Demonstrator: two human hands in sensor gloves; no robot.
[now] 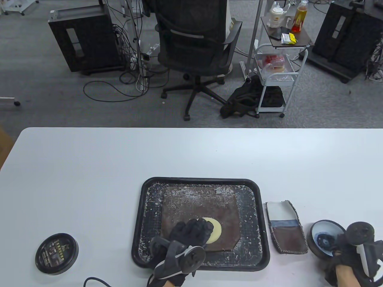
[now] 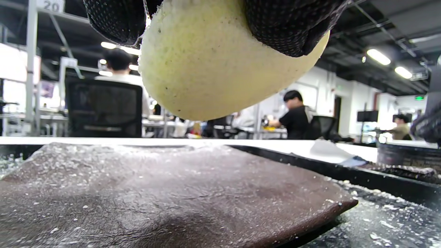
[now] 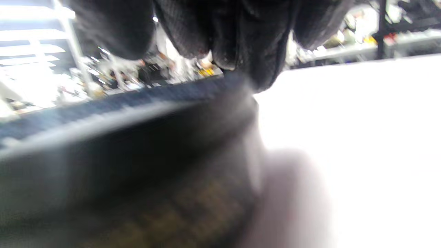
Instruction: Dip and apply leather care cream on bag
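Note:
A flat brown leather bag (image 1: 200,215) speckled with white cream lies in a black tray (image 1: 143,209). My left hand (image 1: 191,231) holds a round pale yellow sponge (image 1: 215,228) over the bag's near part. In the left wrist view the sponge (image 2: 213,69) hangs just above the leather (image 2: 165,199), gripped by my fingers (image 2: 286,27). My right hand (image 1: 344,248) holds the open cream tin (image 1: 324,237) on the table right of the tray. In the right wrist view my fingers (image 3: 234,34) rest on the tin's rim (image 3: 137,103).
The tin's black lid (image 1: 57,253) lies on the white table at the near left. A small stitched leather pouch (image 1: 285,227) lies between the tray and the tin. An office chair (image 1: 194,44) and a trolley (image 1: 278,68) stand beyond the table's far edge.

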